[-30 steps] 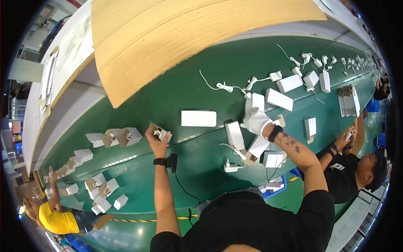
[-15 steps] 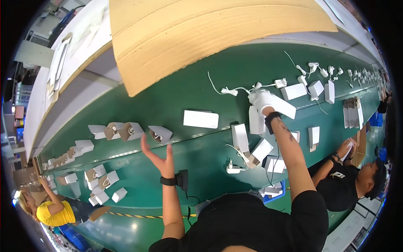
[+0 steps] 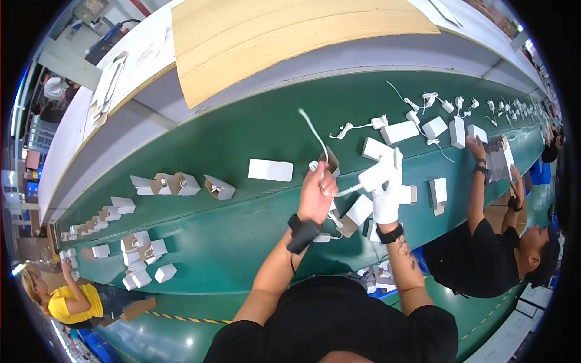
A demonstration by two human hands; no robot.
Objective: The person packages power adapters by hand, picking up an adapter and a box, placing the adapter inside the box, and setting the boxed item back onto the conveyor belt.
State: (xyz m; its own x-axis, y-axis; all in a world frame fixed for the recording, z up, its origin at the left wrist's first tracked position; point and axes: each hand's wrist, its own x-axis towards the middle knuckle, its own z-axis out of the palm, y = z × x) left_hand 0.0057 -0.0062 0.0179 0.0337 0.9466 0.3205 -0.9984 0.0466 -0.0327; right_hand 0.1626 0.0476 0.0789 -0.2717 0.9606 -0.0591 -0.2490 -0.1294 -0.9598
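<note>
My bare left hand (image 3: 318, 192) is closed around a white cable (image 3: 346, 192), whose loose end sticks up beyond the fingers. My right hand (image 3: 386, 204), in a white glove, grips a white power adapter (image 3: 373, 176) joined to that cable. The two hands are side by side over the middle of the green work surface (image 3: 236, 230). Just beyond my left hand is an open box (image 3: 331, 162), partly hidden. White boxes (image 3: 359, 210) lie under and between my hands. A closed white box (image 3: 270, 170) lies flat to the left.
Open boxes with cables inside (image 3: 218, 187) stand in a row at left, several more (image 3: 144, 245) nearer. Adapters with cables (image 3: 379, 122) line the far right. A co-worker in black (image 3: 484, 254) handles boxes at right; a person in yellow (image 3: 75, 301) is at left. Cardboard (image 3: 290, 42) covers the shelf.
My left hand has moved right from the open boxes and closed on the cable. My right hand has come nearer with the adapter. The co-worker at right now reaches toward the stacked boxes.
</note>
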